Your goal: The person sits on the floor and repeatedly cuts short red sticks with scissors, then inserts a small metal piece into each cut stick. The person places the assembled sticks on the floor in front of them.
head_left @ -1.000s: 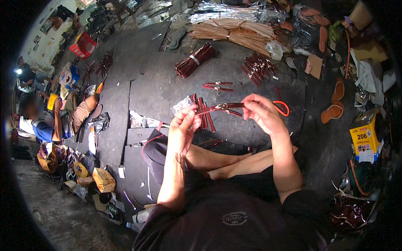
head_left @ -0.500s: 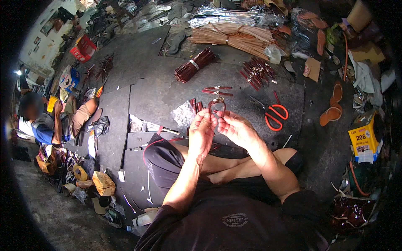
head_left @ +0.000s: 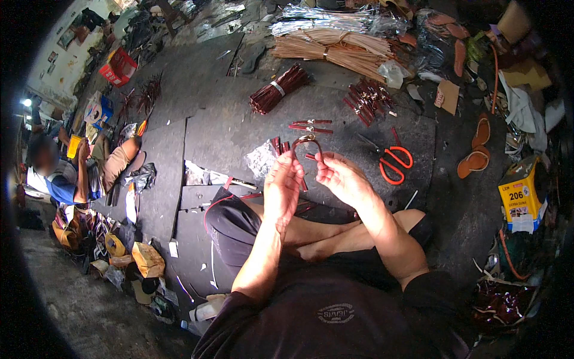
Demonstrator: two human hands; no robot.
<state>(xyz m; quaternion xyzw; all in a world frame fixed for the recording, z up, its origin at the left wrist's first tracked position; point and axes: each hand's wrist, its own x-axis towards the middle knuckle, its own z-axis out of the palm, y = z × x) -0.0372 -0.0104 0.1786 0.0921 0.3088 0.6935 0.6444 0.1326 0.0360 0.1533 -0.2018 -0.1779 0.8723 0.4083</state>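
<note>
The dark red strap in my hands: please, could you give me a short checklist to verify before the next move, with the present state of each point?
1. Left hand grips one end of the dark red strap: ok, pinched at the fingertips.
2. Right hand grips the other end: ok, also at the fingertips.
3. Strap lies straight: not ok, it is bent into an arch.
4. Shiny fitting on the strap is firmly fixed: cannot tell, too small.
5. Scissors are out of the hands: ok, on the dark mat, right of the right hand.
</note>
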